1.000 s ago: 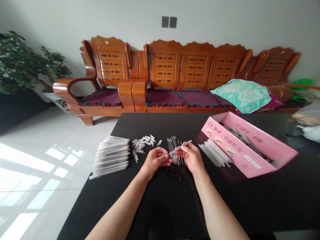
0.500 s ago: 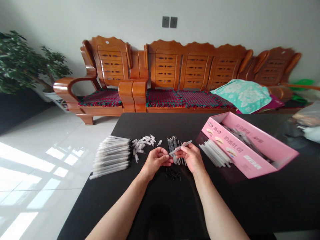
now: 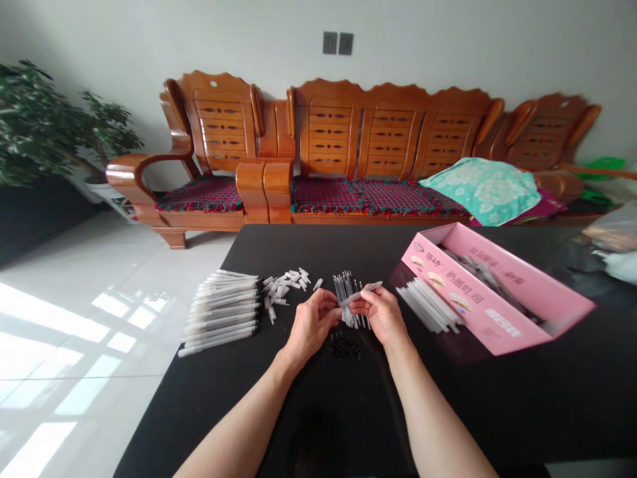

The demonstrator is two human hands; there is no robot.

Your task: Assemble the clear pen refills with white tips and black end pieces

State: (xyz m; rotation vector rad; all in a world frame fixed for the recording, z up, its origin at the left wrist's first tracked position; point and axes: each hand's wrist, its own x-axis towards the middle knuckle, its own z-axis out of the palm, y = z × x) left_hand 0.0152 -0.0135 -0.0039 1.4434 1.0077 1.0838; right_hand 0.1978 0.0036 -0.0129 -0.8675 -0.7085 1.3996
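A translucent white pen barrel [image 3: 354, 298] is held slantwise above the table, its far end pointing up to the right. My right hand [image 3: 382, 315] is closed on it, thumb and fingers pinching its upper half. At the barrel's lower left end, the fingers of my left hand [image 3: 311, 324] are pinched together; whether they also hide a small part, I cannot tell. Behind and under the hands lies a row of pen refills [image 3: 343, 287] with metal tips. Several small black pieces [image 3: 344, 347] form a pile just in front of them.
Finished-looking pens with black ends [image 3: 223, 311] lie stacked at left, beside loose white caps [image 3: 283, 285]. More barrels [image 3: 428, 305] lie at right against a pink box [image 3: 478, 302] with grey contents. The black table [image 3: 209, 411] faces a wooden sofa [image 3: 328, 133].
My left hand has turned over slightly and shifted up against the barrel's left end, its fingers closing in. My right hand and the barrel stay almost in place.
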